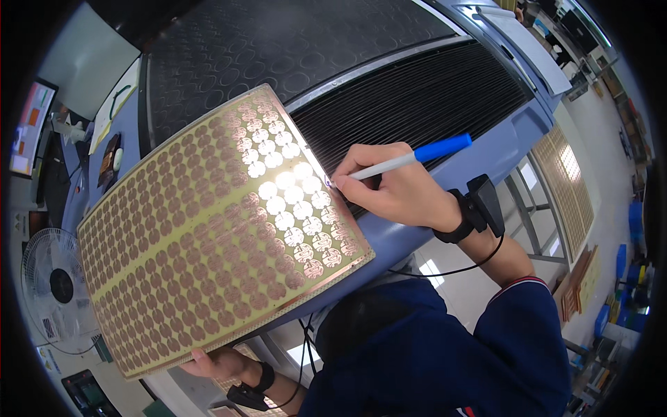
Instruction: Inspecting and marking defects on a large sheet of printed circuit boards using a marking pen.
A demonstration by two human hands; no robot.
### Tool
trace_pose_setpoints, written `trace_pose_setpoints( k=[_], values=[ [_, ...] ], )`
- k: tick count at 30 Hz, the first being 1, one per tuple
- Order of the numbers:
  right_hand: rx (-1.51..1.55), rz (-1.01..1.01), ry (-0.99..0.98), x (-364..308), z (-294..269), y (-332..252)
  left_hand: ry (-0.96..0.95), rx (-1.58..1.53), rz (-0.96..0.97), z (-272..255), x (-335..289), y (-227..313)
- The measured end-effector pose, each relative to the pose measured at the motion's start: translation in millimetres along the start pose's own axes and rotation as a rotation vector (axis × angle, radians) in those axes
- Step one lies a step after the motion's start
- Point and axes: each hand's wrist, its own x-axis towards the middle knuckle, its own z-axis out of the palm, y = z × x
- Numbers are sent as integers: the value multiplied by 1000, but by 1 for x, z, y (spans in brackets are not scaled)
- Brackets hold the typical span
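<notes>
A large circuit board panel (208, 215), yellow-green with rows of round copper patterns, is held tilted in front of me. My left hand (221, 364) grips its lower edge, thumb on the face and the other fingers mostly hidden behind. In my right hand (396, 182) is a white marker pen (389, 167), a blue cap on its rear end. The pen's tip meets the panel's right border, beside the copper circles that shine brightly in the light. A black band with a small device sits on each wrist.
Behind the panel stands a blue-grey machine (479, 139) with a black ribbed strip (417, 90) and a dark mat (278, 48). A white fan (59, 281) and a monitor (31, 128) are at left. Another panel (566, 184) rests on a rack at right; a cable hangs from my right wrist.
</notes>
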Motion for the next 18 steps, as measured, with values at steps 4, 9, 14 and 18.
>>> trace_pose_setpoints(
  k=[4, 9, 14, 18],
  values=[
    [78, 136, 76, -3, -4, -1, -5, -55, -37, 4, -1, 2],
    [305, 53, 298, -40, 3, -2, 167, -463, -376, 6, -1, 35],
    [423, 35, 623, -71, -17, 36, 69, -939, -241, -85, 0, 83],
    [250, -49, 506, -73, -14, 41, 126, -938, -86, -210, -37, 123]
  ],
)
